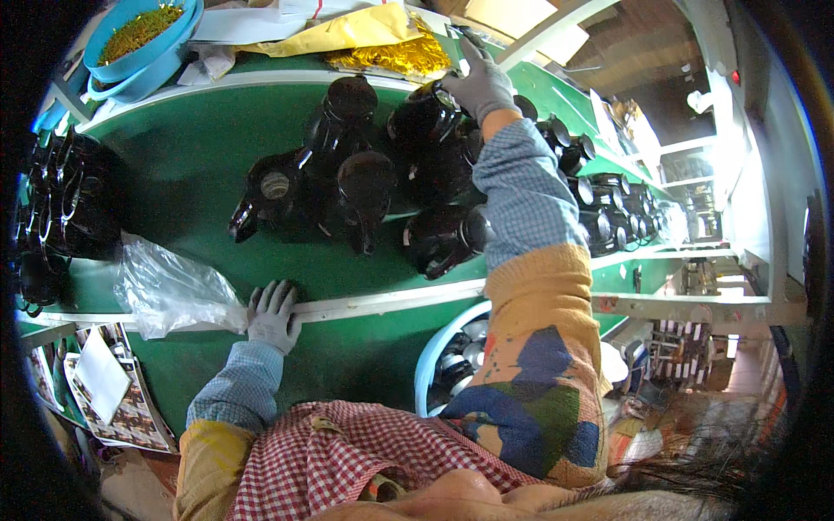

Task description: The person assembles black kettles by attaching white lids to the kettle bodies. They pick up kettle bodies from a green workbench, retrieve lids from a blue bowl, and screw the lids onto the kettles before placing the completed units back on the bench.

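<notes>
My left hand [274,318], in a pale grey glove, lies flat with fingers stretched out over the white rail at the near edge of the green bench. A crumpled clear plastic bag [178,286] lies against its left side. My right hand [483,83], gloved alike, reaches far across the bench, thumb and fingers apart. Its fingertips are close to a small dark thing [470,36] at the far edge; whether they touch is unclear. Below its thumb stand glossy black jugs [423,115], and another jug [443,240] lies nearer, beside my right forearm. One jug [276,184] shows a round opening.
More black jugs stand in a row [82,195] at the left and another group [612,204] at the right. Blue basins [143,69] with golden ties, and a yellow sheet [347,33], lie at the back. A light blue tub [426,369] of lids sits below the rail.
</notes>
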A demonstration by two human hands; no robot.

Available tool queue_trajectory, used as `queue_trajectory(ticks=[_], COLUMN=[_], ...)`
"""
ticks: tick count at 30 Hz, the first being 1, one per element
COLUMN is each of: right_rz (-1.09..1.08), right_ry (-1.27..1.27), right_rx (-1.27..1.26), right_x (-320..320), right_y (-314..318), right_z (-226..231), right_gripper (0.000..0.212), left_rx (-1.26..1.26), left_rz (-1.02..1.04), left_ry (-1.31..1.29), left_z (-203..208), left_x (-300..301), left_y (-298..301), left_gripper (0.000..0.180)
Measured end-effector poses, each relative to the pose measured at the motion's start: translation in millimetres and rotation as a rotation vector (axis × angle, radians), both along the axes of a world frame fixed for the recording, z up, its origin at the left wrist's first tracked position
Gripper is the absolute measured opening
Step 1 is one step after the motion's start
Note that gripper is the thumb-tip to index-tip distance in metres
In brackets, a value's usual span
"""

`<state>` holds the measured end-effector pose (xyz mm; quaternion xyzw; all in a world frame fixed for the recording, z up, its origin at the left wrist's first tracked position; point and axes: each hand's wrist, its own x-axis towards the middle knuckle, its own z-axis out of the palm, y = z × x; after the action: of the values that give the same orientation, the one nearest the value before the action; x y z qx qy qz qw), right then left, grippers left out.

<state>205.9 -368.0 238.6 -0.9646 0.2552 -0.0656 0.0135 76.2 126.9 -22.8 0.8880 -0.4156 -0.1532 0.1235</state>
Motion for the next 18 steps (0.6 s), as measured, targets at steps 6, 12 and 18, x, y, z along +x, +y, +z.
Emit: queue_trajectory(ticks=[6, 12, 18], right_rz=[0.109, -0.190, -0.487], right_ry=[0.114, -0.145, 0.263], right_rx=[-0.217, -0.041, 0.033], right_x=[33, -16, -52], right_y=[-13, -108, -134], right_z=[-55, -7, -13], right_gripper=[0.079, 0.082, 0.104], left_rx=[0.003, -0.006, -0.041], left_rz=[0.020, 0.007, -0.015], left_ry=[0.030, -0.011, -0.033], left_z=[1, -6, -8], left_x=[-3, -2, -1], left_y=[-2, -1, 0], left_gripper=[0.064, 0.063, 0.063])
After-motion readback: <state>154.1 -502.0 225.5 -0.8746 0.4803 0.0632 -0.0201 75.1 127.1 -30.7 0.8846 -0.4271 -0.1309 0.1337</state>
